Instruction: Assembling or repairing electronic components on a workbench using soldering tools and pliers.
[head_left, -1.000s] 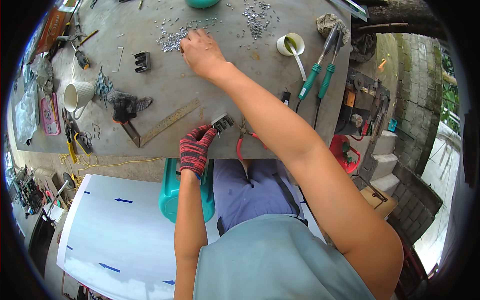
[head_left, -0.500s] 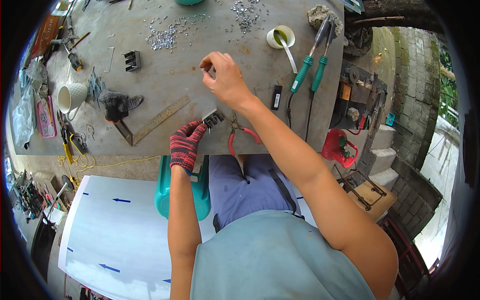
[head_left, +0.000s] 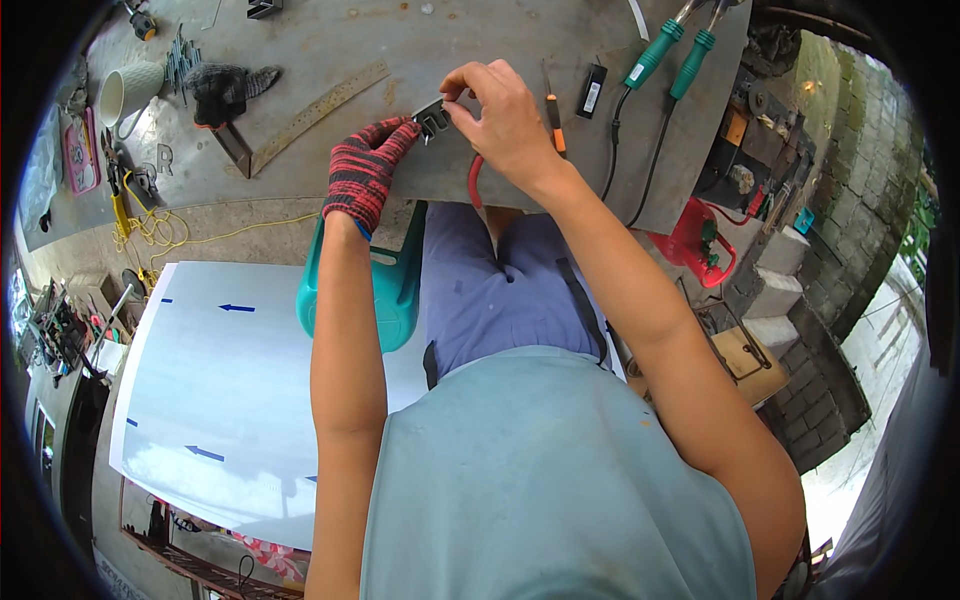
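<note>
Pinching small dark metal part (head_left: pixel 433 117) between both hands at near edge of grey workbench (head_left: pixel 330 50). My left hand (head_left: pixel 366 170), in red-black knit glove, grips part from below; my bare right hand (head_left: pixel 503 120) closes fingertips on it from above, hands nearly touching. Red-handled pliers (head_left: pixel 474 183) just under right hand. Right of part: orange-handled screwdriver (head_left: pixel 554 122), green-handled tool pair (head_left: pixel 668 58). Left of part: metal ruler (head_left: pixel 318 116), spare glove (head_left: pixel 225 88), white mug (head_left: pixel 126 92).

A grey workbench (head_left: pixel 330 40) stands on concrete floor (head_left: pixel 200 215) (daylit), a stone-block wall (head_left: pixel 850 180) at right.
</note>
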